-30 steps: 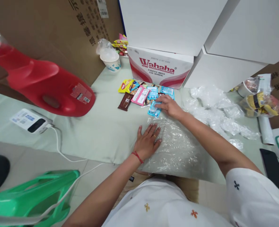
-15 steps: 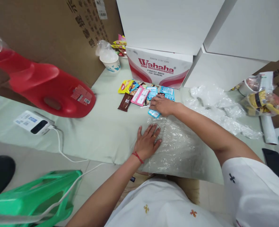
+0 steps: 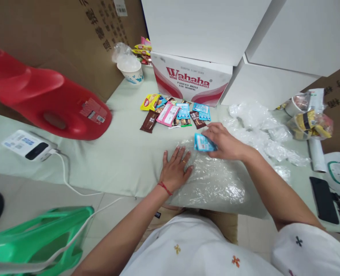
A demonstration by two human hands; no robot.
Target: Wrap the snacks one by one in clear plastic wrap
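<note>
My left hand [image 3: 175,168] lies flat with fingers spread, on the left edge of a clear plastic sheet [image 3: 218,184]. Over the sheet's far edge, my right hand [image 3: 223,142] grips light-blue snack packets [image 3: 203,143], at least two of them stacked. Behind the hands lies a loose pile of small snack packs: a yellow packet [image 3: 150,102], a brown packet [image 3: 149,121], a pink packet [image 3: 169,114], a brown cocoa packet [image 3: 197,120] and further blue packets [image 3: 202,111].
A white Wahaha carton [image 3: 191,78] stands behind the pile. To the left are a red jug [image 3: 57,101], a white device with a cable [image 3: 28,145] and a paper cup [image 3: 131,73]. Crumpled plastic film [image 3: 259,126], a bagged snack [image 3: 309,124] and a phone [image 3: 324,199] lie right.
My right hand has come from the pile toward me and to the right, now with blue packets in its fingers. My left hand stays flat on the plastic sheet. The view has shifted slightly.
</note>
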